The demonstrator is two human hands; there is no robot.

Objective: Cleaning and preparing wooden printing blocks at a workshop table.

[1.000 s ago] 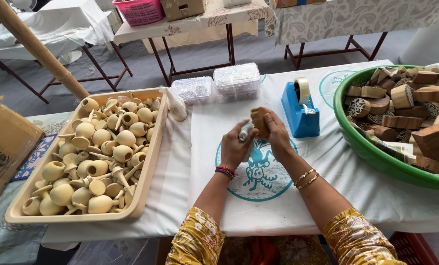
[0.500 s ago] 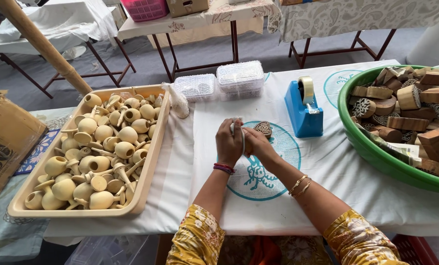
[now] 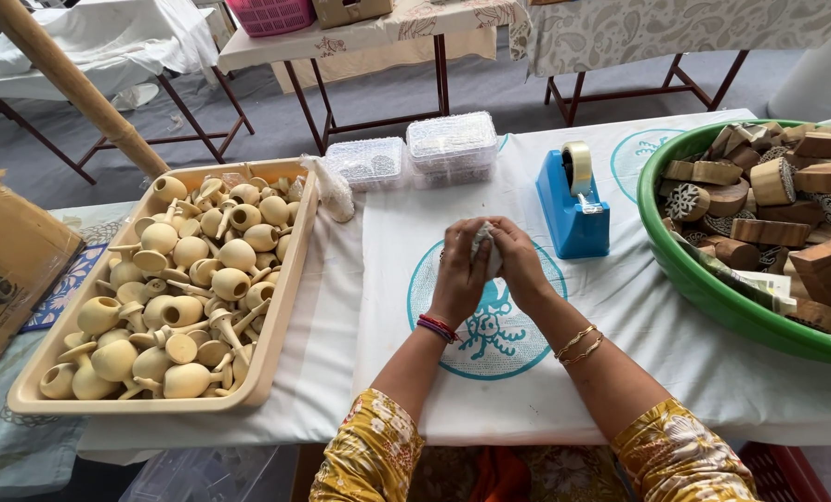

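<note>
Wooden handles are lying heaped in a beige tray (image 3: 276, 307) on the left. Mid-table, the left hand (image 3: 459, 276) and right hand (image 3: 522, 267) are closing together around a small whitish wrapped object (image 3: 483, 244) above the white cloth (image 3: 378, 307). Just right, a blue tape dispenser (image 3: 572, 206) is standing, then a green tub (image 3: 713, 288) holding wooden blocks.

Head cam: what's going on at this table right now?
A person sits at a white cloth-covered table, both hands together over a teal printed motif. The left hand and right hand are cupped around a small whitish wrapped object; what is inside cannot be seen. To the left sits a beige tray of pale wooden gourd-shaped pieces, to the right a green basin of carved wooden blocks. A blue tape dispenser and two clear plastic boxes stand behind the hands.
</note>
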